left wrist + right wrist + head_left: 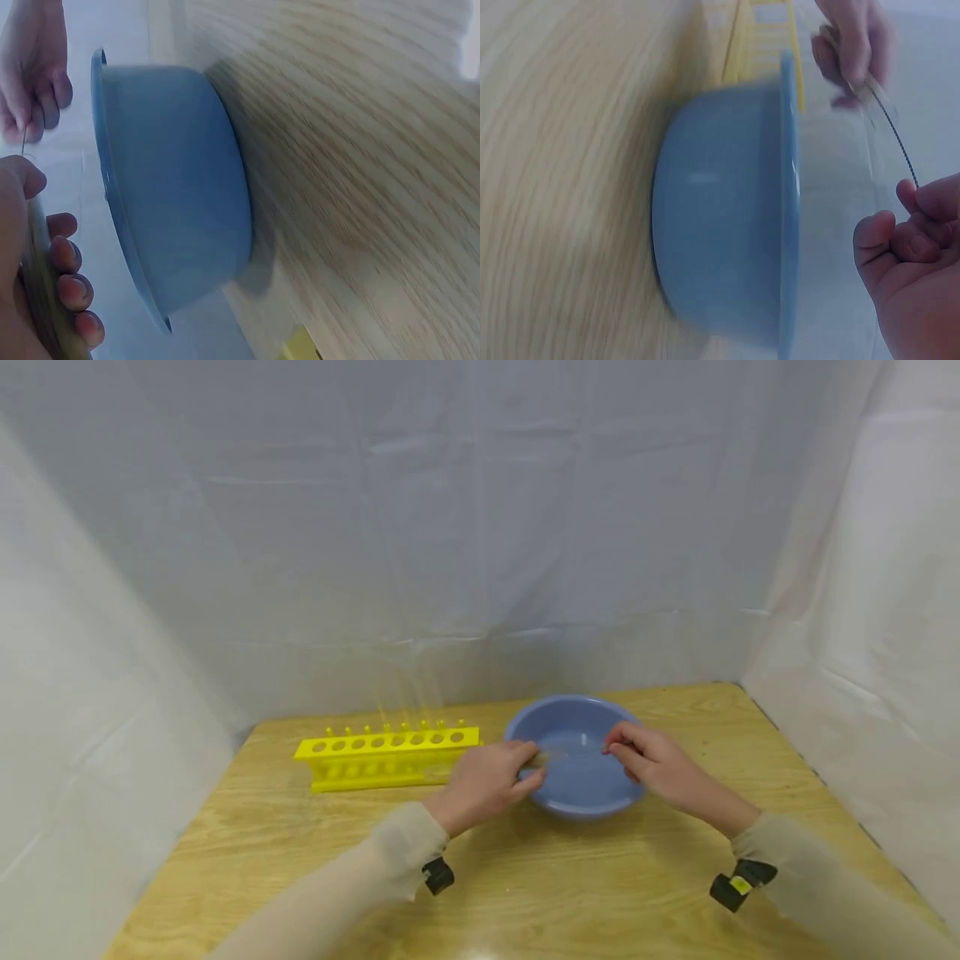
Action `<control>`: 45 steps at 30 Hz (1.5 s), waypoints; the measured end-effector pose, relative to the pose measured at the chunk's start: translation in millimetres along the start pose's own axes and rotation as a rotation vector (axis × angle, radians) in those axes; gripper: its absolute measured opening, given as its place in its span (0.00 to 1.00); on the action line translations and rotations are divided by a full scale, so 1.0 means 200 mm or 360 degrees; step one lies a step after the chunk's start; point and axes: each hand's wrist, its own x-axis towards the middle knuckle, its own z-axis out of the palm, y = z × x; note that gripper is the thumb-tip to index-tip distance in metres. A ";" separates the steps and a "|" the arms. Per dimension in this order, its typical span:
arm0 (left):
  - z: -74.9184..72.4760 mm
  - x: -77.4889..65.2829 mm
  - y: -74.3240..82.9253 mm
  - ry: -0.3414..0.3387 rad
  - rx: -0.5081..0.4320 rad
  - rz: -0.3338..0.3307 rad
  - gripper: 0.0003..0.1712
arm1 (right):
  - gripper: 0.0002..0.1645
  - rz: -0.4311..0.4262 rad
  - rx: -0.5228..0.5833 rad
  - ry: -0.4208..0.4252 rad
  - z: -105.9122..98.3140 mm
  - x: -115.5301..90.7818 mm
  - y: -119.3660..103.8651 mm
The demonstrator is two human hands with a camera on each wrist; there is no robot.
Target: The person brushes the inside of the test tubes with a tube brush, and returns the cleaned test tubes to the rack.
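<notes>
My left hand (487, 781) wraps its fingers around a clear glass test tube (43, 289), held at the left rim of a blue basin (585, 785). From the tube's mouth runs a thin twisted wire (900, 142), which looks like the handle of a test tube brush; pale bristles seem to lie inside the tube. Over the basin's right side, my right hand (656, 764) pinches the wire's end between thumb and fingertip. The left hand is blurred in the right wrist view.
To the left stands a yellow test tube rack (386, 744) with a row of holes and pegs. Faint clear tubes (405, 702) rise from several rear pegs. White sheeting (480, 527) walls the back and sides of the wooden table (585, 893).
</notes>
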 end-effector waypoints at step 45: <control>0.03 0.01 0.02 0.0182 0.0106 0.0084 0.15 | 0.11 -0.0213 -0.0178 0.0111 0.25 0.12 -0.07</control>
